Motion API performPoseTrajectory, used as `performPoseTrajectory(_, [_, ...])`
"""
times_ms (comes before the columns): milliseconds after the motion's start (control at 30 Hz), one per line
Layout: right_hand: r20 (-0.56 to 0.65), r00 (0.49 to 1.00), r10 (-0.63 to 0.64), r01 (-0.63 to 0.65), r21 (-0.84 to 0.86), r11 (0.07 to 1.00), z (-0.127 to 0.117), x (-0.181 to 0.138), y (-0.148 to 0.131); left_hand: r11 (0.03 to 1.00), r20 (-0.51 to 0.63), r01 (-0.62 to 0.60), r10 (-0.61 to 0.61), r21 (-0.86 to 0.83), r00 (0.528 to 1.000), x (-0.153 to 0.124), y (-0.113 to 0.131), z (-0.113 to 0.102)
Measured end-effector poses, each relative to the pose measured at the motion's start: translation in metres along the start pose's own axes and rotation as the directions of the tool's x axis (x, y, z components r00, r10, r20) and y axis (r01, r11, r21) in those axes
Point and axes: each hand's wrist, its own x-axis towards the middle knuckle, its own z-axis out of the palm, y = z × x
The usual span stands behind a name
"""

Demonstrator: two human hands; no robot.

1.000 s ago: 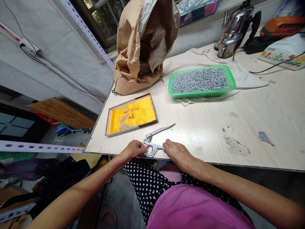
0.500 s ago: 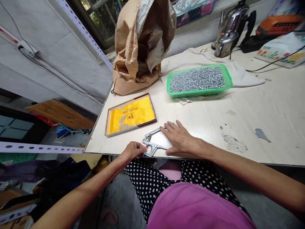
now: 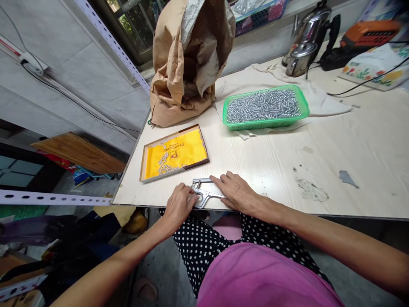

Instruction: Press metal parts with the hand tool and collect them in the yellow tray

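Observation:
A metal press plier [image 3: 203, 191] lies at the near edge of the pale wooden table [image 3: 281, 157]. My left hand [image 3: 178, 206] is curled, its fingertips pinched at the plier's jaw end; I cannot make out what they pinch. My right hand [image 3: 235, 191] lies over the plier's handles with its fingers stretched along them, pressing them together. A shallow wooden tray [image 3: 174, 153] with a yellow lining and a few small metal parts stands just beyond the plier. Farther back a green plastic basket [image 3: 266, 106] is full of small silver metal parts.
A tall crumpled brown paper sack [image 3: 191, 59] stands at the table's back left. A white cloth [image 3: 316, 96] lies under the basket. Two metal kettles [image 3: 303, 42], an orange tool [image 3: 370, 32] and a black cable [image 3: 367, 83] are at the back right. The table's left edge drops off.
My right hand went forward to the plier's raised upper handle and brought it down toward the lower one, so the handles are now closed together. My left hand stayed at the jaw.

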Motion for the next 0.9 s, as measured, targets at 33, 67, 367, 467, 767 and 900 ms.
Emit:
performPoseTrajectory(33, [-0.015, 1.0, -0.003, 0.004, 0.01, 1.0, 0.0, -0.001, 0.0, 0.992, -0.058, -0.114, 0.118, 0.062, 0.991, 0.001, 0.006, 0.0])
performPoseTrajectory(67, [-0.029, 1.0, -0.005, 0.006, 0.02, 1.0, 0.001, -0.001, 0.001, 0.97, -0.077, -0.217, 0.226, 0.107, 0.971, 0.004, 0.011, 0.001])
performPoseTrajectory(367, [-0.111, 0.985, 0.131, -0.129, 0.026, 0.991, 0.009, -0.019, 0.011, 0.745, 0.24, -0.657, 0.621, 0.113, 0.746, 0.055, 0.027, 0.009])
performPoseTrajectory(467, [-0.09, 0.983, 0.158, -0.159, -0.005, 0.987, 0.009, -0.022, 0.013, 0.697, 0.265, -0.7, 0.653, 0.157, 0.709, 0.059, 0.034, 0.011])
performPoseTrajectory(767, [-0.099, 0.993, 0.071, -0.065, 0.068, 0.996, 0.008, -0.03, 0.021, 0.701, 0.215, -0.712, 0.689, 0.047, 0.693, 0.064, 0.045, 0.022])
performPoseTrajectory(900, [-0.115, 0.993, 0.004, 0.005, 0.083, 0.997, 0.02, -0.025, 0.023, 0.706, 0.219, -0.708, 0.687, 0.025, 0.693, 0.064, 0.044, 0.028])
